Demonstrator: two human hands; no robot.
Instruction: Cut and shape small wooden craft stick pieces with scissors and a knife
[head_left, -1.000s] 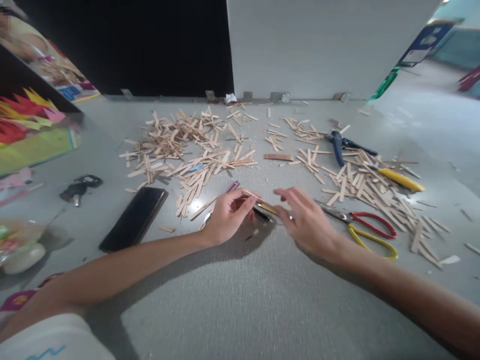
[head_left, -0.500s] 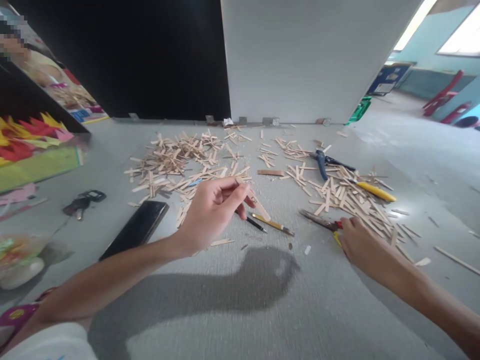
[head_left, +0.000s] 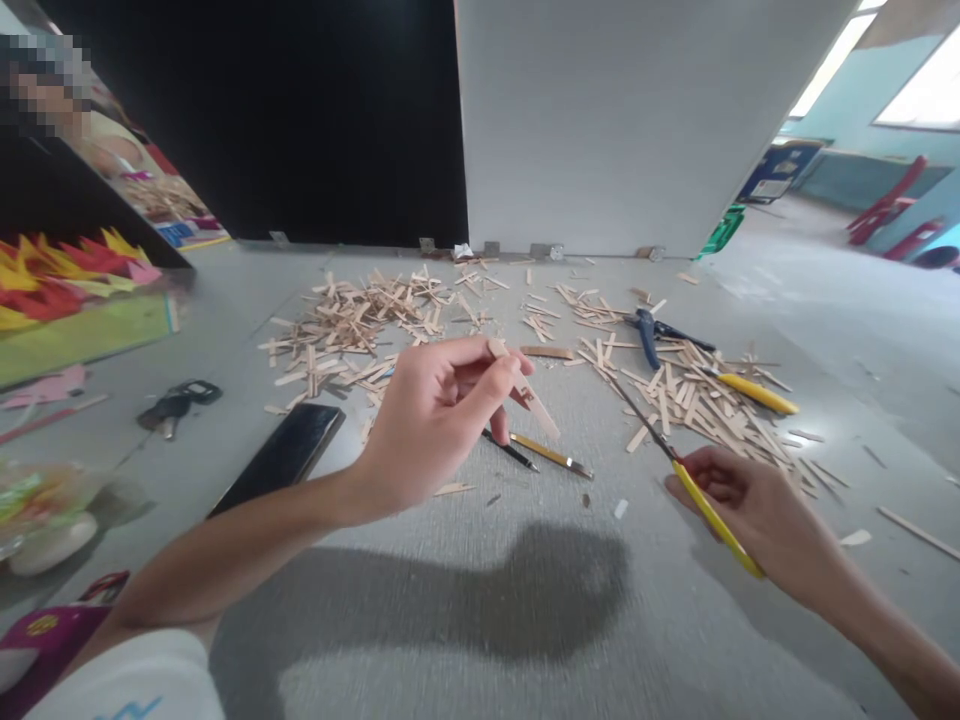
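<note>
My left hand [head_left: 435, 415] is raised above the grey table and pinches a flat wooden stick [head_left: 532, 400] between thumb and fingers, its free end pointing down to the right. My right hand [head_left: 757, 515] grips the scissors [head_left: 675, 465] by their yellow and red handles, blades lifted off the table and pointing up-left toward the stick. A gap separates the blades from the stick. A yellow pencil [head_left: 551, 455] and a black pen [head_left: 510, 450] lie on the table below the stick.
Heaps of cut wooden sticks [head_left: 360, 320] cover the far table, with more sticks [head_left: 697, 395] on the right. Blue-handled pliers [head_left: 649, 335] and a yellow-handled tool [head_left: 754, 393] lie among them. A black phone [head_left: 281, 460] and keys [head_left: 176, 403] lie left. A white board [head_left: 615, 130] stands behind.
My right hand left the stick, moved right to the scissors and lifted them off the table. My left hand rose with the stick.
</note>
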